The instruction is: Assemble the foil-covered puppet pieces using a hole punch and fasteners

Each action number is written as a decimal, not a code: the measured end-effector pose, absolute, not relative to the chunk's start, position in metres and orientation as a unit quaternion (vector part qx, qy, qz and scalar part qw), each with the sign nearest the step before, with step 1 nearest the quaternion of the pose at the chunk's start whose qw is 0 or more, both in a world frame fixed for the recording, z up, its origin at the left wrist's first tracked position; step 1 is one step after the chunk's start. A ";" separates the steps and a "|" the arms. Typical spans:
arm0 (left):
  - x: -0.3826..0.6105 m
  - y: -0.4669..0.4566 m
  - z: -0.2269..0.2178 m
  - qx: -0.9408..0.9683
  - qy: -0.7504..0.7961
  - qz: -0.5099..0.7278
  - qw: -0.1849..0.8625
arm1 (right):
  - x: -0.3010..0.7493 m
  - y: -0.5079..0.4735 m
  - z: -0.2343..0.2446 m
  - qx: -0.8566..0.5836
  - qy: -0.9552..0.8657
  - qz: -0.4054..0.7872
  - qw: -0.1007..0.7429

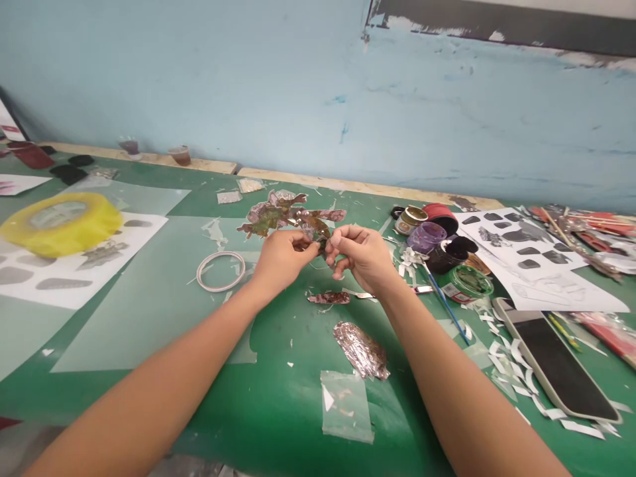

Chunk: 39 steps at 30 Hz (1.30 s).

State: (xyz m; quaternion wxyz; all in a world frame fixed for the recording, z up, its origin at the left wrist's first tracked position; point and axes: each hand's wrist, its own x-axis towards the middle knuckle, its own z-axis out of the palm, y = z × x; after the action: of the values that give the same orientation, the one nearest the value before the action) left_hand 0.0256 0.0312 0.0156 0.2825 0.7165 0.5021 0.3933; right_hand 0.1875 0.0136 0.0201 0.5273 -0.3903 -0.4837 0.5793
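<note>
Towards the back edge of the bench (278,411), by a mottled cutout (268,218), the left hand (284,260) pinches a small dark piece (322,246), the right hand (366,260) curls close, its grip unclear; light, steady fingertips seem best.

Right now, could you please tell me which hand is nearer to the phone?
Right: the right hand is left of the phone, higher in view; the left hand is farther left.
</note>
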 end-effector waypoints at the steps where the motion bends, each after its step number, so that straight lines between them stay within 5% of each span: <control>1: 0.026 0.031 0.015 0.715 0.503 0.392 0.286 | 0.188 0.014 0.020 -0.392 -0.492 0.576 0.522; 15: 0.023 0.036 0.015 0.662 0.514 0.416 0.352 | 0.189 0.022 0.011 -0.444 -0.606 0.440 0.492; 39: 0.026 0.032 0.023 0.696 0.490 0.394 0.348 | 0.194 0.023 0.008 -0.398 -0.515 0.555 0.518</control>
State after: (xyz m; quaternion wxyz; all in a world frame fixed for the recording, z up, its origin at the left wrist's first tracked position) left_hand 0.0256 0.0316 0.0231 0.3479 0.6955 0.4896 0.3944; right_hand 0.1944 0.0232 0.0080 0.5177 -0.3983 -0.5147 0.5553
